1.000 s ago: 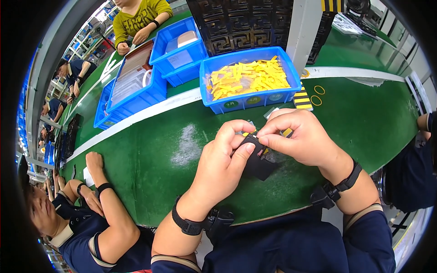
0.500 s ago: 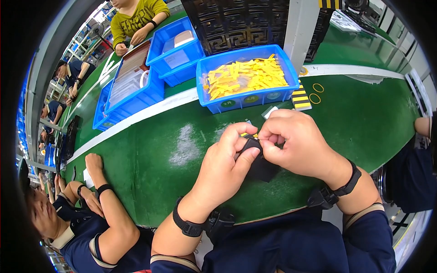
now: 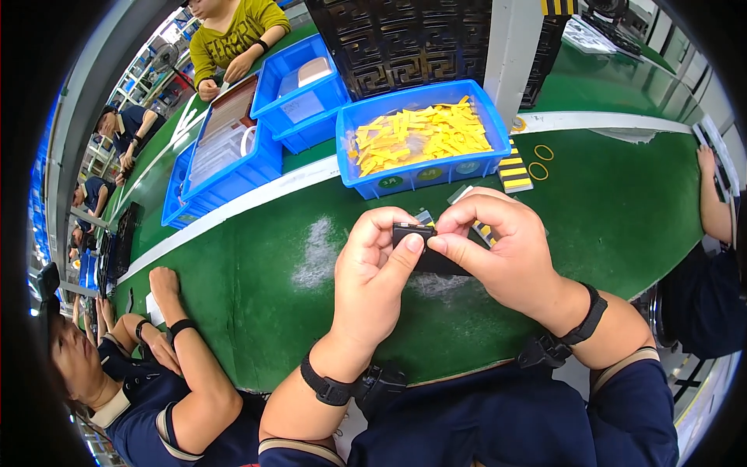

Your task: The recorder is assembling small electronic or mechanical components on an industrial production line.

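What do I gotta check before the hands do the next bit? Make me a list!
1. Left hand has hold of the black piece: ok, thumb in front.
2. Right hand is up close: ok, thumb and finger are at the piece's right end.
3. Right hand has a firm pinch: cannot tell, the tips are too small to see clearly.
4. Blue bin stands upright, away from the hands: ok, with yellow pieces inside.
5. Nothing lies near the right hand: not ok, a striped piece lies just beyond it, beside the bin.
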Motion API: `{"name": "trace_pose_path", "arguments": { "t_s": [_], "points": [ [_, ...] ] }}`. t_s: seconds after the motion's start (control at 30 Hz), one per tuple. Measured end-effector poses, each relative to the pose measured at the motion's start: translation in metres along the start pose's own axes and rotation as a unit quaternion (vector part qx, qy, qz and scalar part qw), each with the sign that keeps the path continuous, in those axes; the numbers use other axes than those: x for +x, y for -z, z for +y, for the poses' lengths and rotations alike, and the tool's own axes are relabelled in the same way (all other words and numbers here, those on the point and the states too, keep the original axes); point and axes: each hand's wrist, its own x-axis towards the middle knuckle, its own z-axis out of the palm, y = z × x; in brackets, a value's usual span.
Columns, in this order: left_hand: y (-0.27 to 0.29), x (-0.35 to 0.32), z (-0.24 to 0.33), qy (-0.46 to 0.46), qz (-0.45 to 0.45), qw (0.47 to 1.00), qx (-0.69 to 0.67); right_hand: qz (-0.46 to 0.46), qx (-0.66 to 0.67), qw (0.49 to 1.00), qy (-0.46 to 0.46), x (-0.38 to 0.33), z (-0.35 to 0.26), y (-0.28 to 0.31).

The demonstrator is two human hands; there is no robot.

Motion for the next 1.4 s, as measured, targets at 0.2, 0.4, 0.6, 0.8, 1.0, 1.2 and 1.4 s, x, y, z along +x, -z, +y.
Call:
{"name": "trace_pose_path", "arguments": {
  "t_s": [0.2,0.4,0.6,0.8,1.0,1.2,1.4],
  "points": [
    [0.0,-0.001,0.002,0.003,-0.014,1.0,0.019,0.009,-0.017,0.999,0.027,0.0,-0.001,0.001],
    [0.002,-0.001,0.006,0.023,-0.037,0.999,0.021,-0.022,-0.062,0.991,0.115,0.003,0.001,0.008],
    [0.01,0.0,0.01,0.132,-0.093,0.986,-0.037,-0.04,-0.067,0.982,0.17,0.006,0.002,0.011],
    [0.011,0.003,0.014,0.169,-0.135,0.975,-0.054,-0.056,-0.053,0.985,0.157,0.005,0.001,0.013],
    [0.007,0.006,0.014,0.253,-0.145,0.924,-0.248,-0.042,0.034,0.997,0.063,0.002,-0.002,0.007],
    [0.021,0.01,0.004,0.269,-0.176,0.878,-0.354,-0.017,0.06,0.997,0.041,0.0,0.002,0.005],
    [0.02,0.008,0.003,0.292,-0.168,0.859,-0.384,-0.043,0.025,0.997,0.051,-0.004,0.001,0.006]
  ]
}}
